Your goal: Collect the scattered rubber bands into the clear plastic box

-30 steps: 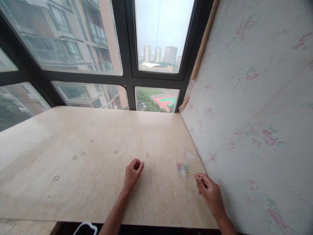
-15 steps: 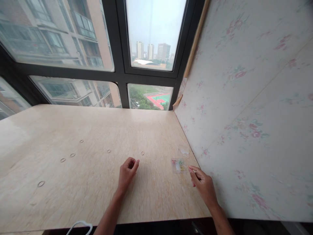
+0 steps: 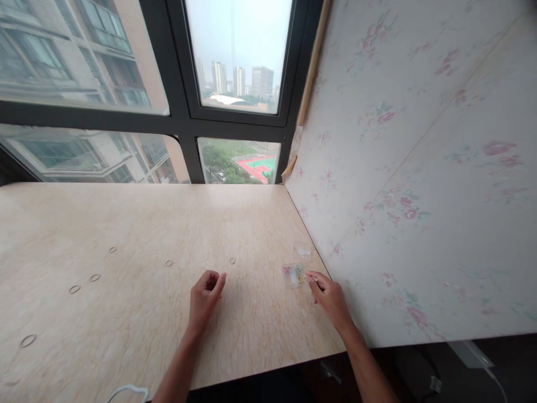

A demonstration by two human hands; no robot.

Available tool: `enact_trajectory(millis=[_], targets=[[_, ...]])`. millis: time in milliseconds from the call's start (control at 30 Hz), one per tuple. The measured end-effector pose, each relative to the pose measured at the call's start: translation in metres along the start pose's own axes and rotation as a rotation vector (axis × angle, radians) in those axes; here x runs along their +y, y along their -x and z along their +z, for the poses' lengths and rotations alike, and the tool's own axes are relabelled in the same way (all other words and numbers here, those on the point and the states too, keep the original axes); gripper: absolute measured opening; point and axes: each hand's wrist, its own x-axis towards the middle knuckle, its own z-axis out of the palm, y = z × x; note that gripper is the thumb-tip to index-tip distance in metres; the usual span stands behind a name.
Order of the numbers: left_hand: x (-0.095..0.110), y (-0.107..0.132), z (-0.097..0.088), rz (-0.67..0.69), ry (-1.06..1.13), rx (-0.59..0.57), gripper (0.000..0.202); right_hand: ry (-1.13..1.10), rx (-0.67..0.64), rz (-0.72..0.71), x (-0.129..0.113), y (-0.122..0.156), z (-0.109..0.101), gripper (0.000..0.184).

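My left hand (image 3: 205, 291) rests on the tabletop, its fingers curled in and the thumb near the forefinger; nothing shows in it. Just beyond lies a thin ring (image 3: 232, 261). My right hand (image 3: 329, 296) pinches at the right edge of a small clear compartment box (image 3: 287, 284). Whatever its fingertips hold is too small to make out. Inside the box are pink bits, green rings (image 3: 297, 268) and yellow rings (image 3: 301, 279), like small elastic bands. Behind the box lies a clear plastic piece (image 3: 302, 249), perhaps its lid.
Several thin brownish rings lie spread over the left of the marbled tabletop (image 3: 146, 313), among them one ring (image 3: 169, 263) and another (image 3: 28, 341). A white cord (image 3: 128, 388) loops at the front edge. A flowered wall (image 3: 398, 252) bounds the right, windows the back.
The view has turned to the right, so everything sits further left in the picture. My left hand stays by the ring. My right hand is still at the box's right edge, fingers pinched.
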Motion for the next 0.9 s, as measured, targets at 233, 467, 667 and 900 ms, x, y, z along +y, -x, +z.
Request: enact_trajectory(millis=[233,467,667,900], targets=[[-0.001,-0.001,-0.001,0.013,-0.040,0.008,0.035,-0.014,0.035,0.008,-0.002,0.005,0.003,0.040],[0.000,-0.001,-0.001,0.023,-0.072,0.007,0.035,-0.128,0.078,0.045,0.007,0.027,0.011,0.038],[-0.009,-0.014,0.003,0.063,-0.146,-0.063,0.029,-0.132,0.136,0.023,0.020,0.033,0.018,0.039],[-0.005,-0.043,0.012,0.064,-0.534,-0.101,0.040,-0.201,0.084,0.103,0.024,0.034,0.013,0.042]])
